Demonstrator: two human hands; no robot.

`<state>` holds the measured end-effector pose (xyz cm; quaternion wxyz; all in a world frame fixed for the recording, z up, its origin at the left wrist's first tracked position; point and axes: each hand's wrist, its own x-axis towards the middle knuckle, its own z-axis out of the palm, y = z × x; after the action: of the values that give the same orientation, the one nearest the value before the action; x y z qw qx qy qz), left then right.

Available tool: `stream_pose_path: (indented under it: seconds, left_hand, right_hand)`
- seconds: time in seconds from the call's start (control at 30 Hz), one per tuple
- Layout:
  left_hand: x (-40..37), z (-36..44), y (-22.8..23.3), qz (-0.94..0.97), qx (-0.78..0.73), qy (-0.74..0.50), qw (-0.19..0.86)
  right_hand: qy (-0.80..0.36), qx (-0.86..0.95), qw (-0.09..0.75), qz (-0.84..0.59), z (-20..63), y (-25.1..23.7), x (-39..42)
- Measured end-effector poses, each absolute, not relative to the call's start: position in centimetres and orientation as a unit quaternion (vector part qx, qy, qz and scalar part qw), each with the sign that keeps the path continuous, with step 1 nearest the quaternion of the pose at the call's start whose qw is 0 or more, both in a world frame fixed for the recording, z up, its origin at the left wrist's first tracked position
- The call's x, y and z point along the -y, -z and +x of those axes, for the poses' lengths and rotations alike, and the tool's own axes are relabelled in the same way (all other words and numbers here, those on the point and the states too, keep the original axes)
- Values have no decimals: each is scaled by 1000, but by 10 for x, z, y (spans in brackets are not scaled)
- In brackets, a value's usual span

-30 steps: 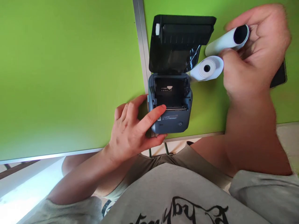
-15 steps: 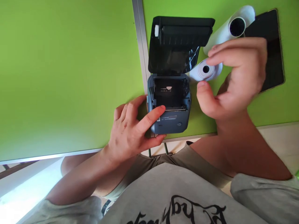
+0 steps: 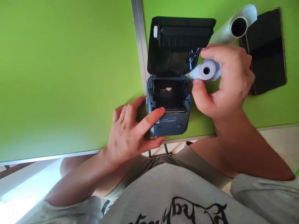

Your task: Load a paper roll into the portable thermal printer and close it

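Observation:
A small grey-blue printer (image 3: 169,124) stands on the green table (image 3: 58,77) near its front edge. Its black lid (image 3: 179,40) is flipped up and the paper bay is empty. My left hand (image 3: 130,130) grips the printer's left side, with the index finger on its front edge. Just right of the lid lies a small white paper roll (image 3: 206,71). My right hand (image 3: 229,84) closes around it, fingers over the top and thumb beneath.
A larger white tube (image 3: 230,29) lies on the table behind my right hand. A black phone (image 3: 266,49) lies screen-up at the far right. A metal seam (image 3: 139,46) between two tabletops runs left of the printer.
My right hand set the white tube down behind the roll, uncovering the phone, then came down and closed around the small paper roll. My left hand has stayed on the printer.

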<state>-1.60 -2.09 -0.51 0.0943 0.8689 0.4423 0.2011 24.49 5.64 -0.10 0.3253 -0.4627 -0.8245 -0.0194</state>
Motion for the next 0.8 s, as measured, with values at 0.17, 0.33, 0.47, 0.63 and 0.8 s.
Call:
stream_pose_path:
  seconds: [0.17, 0.33, 0.47, 0.63, 0.8]
  left_hand:
    - [21, -16, 5, 869, -443, -199, 93]
    - [22, -15, 5, 867, -447, -199, 92]
    - [22, -15, 5, 867, -447, -199, 94]
    - [22, -15, 5, 868, -446, -199, 94]
    - [21, -15, 5, 868, -444, -201, 98]
  right_hand:
    - [-8, 825, 310, -472, 247, 1, -60]
    - [-8, 839, 272, -472, 250, 4, -59]
    - [-12, 844, 276, -461, 253, 4, -61]
    - [-9, 840, 299, -453, 251, 6, -60]
    - [26, 811, 304, -499, 250, 10, -59]
